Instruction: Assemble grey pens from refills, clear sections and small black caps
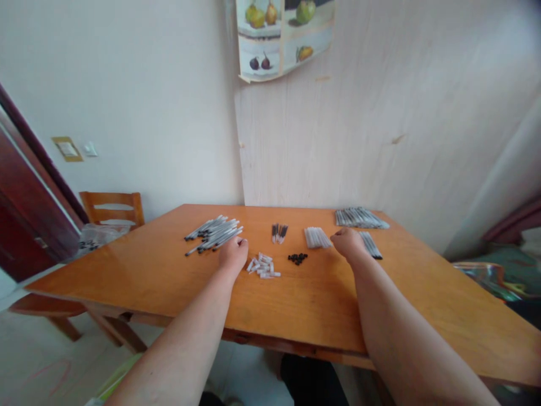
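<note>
My left hand point(234, 254) is a closed fist on the table, beside the near right end of a loose pile of pens point(215, 232) with clear barrels and dark ends. Closed as well, my right hand point(347, 241) lies between a row of clear empty pen barrels point(316, 237) and a small row of pens point(371, 245), partly covering the latter. Nothing sticks out of either fist. Between my hands are white-clear pen caps point(262, 266), small black plugs point(298, 259) and several dark ink refills point(279, 233).
A larger flat bundle of pens point(361, 217) lies at the back right of the wooden table point(291, 304). A wooden chair point(113, 206) with a plastic bag point(99, 237) stands at the left. The wall point(304, 141) rises behind the table.
</note>
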{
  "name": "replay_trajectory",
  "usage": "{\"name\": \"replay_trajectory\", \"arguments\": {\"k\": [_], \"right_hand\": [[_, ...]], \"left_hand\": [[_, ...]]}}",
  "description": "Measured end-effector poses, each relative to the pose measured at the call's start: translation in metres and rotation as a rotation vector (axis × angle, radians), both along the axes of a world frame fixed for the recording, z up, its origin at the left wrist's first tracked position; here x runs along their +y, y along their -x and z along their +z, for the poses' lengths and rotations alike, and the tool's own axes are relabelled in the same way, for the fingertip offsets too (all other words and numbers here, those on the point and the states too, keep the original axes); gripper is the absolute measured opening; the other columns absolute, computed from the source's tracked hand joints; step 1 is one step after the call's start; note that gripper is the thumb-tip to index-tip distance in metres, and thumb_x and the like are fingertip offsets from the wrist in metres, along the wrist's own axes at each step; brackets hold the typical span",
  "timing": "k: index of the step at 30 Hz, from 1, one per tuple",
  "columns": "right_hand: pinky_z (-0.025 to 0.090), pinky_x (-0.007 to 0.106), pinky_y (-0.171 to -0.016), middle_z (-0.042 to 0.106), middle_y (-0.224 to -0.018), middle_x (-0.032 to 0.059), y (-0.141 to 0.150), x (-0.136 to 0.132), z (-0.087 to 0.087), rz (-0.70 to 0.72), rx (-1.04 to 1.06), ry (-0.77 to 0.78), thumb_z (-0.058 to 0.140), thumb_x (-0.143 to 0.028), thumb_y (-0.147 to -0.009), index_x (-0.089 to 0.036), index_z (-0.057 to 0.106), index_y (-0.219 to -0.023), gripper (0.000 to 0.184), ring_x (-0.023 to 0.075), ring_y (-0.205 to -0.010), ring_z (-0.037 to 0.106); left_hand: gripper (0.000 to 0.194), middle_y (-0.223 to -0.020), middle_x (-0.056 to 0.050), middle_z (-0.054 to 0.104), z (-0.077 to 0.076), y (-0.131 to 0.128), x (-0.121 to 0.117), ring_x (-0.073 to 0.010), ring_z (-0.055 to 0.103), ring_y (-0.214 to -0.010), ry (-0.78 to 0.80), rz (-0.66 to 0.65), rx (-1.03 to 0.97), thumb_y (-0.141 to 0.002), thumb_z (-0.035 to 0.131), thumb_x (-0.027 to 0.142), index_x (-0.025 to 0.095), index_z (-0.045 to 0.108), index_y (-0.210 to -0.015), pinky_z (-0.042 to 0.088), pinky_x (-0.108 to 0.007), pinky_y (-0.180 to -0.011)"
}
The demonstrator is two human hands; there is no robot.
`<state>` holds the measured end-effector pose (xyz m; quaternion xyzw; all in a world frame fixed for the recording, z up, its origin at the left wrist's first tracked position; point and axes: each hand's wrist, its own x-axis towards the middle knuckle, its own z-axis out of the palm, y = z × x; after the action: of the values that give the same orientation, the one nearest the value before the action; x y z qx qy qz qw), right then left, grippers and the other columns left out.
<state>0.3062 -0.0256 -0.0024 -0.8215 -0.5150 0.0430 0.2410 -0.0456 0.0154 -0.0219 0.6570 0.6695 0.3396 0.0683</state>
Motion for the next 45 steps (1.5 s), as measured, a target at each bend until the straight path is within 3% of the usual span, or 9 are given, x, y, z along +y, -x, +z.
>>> {"name": "replay_trajectory", "arguments": {"k": [3, 11, 20, 33, 37, 40, 45], "right_hand": [[0.044, 0.028, -0.065, 0.073, -0.092, 0.0181, 0.001, 0.003, -0.003, -0.009, -0.001, 0.085, 0.054, -0.026, -0.075, -0.013, 0.075, -0.087, 0.027, 0.026, -0.085, 0.068], [0.047, 0.031, -0.075, 0.071, -0.101, 0.0211, 0.002, 0.004, -0.012, -0.026, 0.003, 0.117, 0.055, -0.027, -0.078, -0.01, 0.073, -0.097, 0.031, 0.0285, -0.097, 0.067], [0.047, 0.031, -0.078, 0.069, -0.108, 0.0227, 0.001, 0.002, -0.014, -0.07, -0.005, 0.145, 0.055, -0.027, -0.081, -0.009, 0.072, -0.102, 0.033, 0.0297, -0.103, 0.066], [0.043, 0.03, -0.069, 0.071, -0.1, 0.0221, 0.002, -0.005, -0.011, -0.127, -0.055, 0.109, 0.054, -0.023, -0.08, -0.008, 0.072, -0.094, 0.027, 0.0293, -0.095, 0.067], [0.038, 0.028, -0.062, 0.072, -0.093, 0.0181, 0.008, -0.01, 0.0, -0.132, -0.074, 0.026, 0.049, -0.027, -0.085, -0.012, 0.072, -0.089, 0.028, 0.0263, -0.088, 0.067], [0.035, 0.026, -0.058, 0.072, -0.084, 0.0122, 0.027, -0.014, 0.008, -0.05, -0.065, -0.151, 0.05, -0.03, -0.084, -0.014, 0.071, -0.086, 0.026, 0.0217, -0.079, 0.065], [0.033, 0.023, -0.055, 0.066, -0.068, 0.0033, 0.08, -0.024, 0.008, 0.296, 0.01, -0.264, 0.054, -0.031, -0.08, -0.017, 0.066, -0.078, 0.019, 0.0148, -0.064, 0.058]], "left_hand": [[0.034, -0.079, -0.009, 0.071, 0.0, 0.0, 0.006, -0.0255, 0.064, -0.079, 0.0, 0.006, 0.012, -0.086, 0.045, 0.042, 0.02, 0.07, -0.081, 0.039, -0.031, -0.066], [0.035, -0.08, -0.01, 0.071, 0.0, 0.001, 0.024, -0.0286, 0.064, -0.08, 0.005, -0.005, 0.032, -0.086, 0.043, 0.042, 0.02, 0.071, -0.083, 0.04, -0.034, -0.066], [0.035, -0.076, -0.009, 0.07, 0.0, 0.0, 0.035, -0.0257, 0.063, -0.075, 0.026, -0.024, 0.116, -0.085, 0.04, 0.04, 0.02, 0.068, -0.076, 0.037, -0.032, -0.063], [0.033, -0.078, -0.008, 0.07, -0.001, 0.003, 0.033, -0.0249, 0.064, -0.079, -0.002, -0.074, 0.008, -0.087, 0.041, 0.04, 0.02, 0.067, -0.08, 0.041, -0.031, -0.068], [0.025, -0.091, -0.008, 0.072, 0.0, -0.002, 0.029, -0.024, 0.065, -0.09, -0.123, -0.114, -0.06, -0.088, 0.045, 0.034, 0.02, 0.066, -0.09, 0.044, -0.031, -0.076], [0.023, -0.1, -0.009, 0.071, 0.003, -0.012, 0.022, -0.0222, 0.063, -0.097, -0.282, -0.2, -0.061, -0.088, 0.048, 0.027, 0.017, 0.063, -0.102, 0.045, -0.032, -0.085], [0.038, -0.115, -0.011, 0.066, 0.016, -0.033, -0.002, -0.0246, 0.057, -0.107, -0.474, -0.366, 0.089, -0.088, 0.053, 0.024, 0.017, 0.055, -0.125, 0.041, -0.039, -0.097]]}}
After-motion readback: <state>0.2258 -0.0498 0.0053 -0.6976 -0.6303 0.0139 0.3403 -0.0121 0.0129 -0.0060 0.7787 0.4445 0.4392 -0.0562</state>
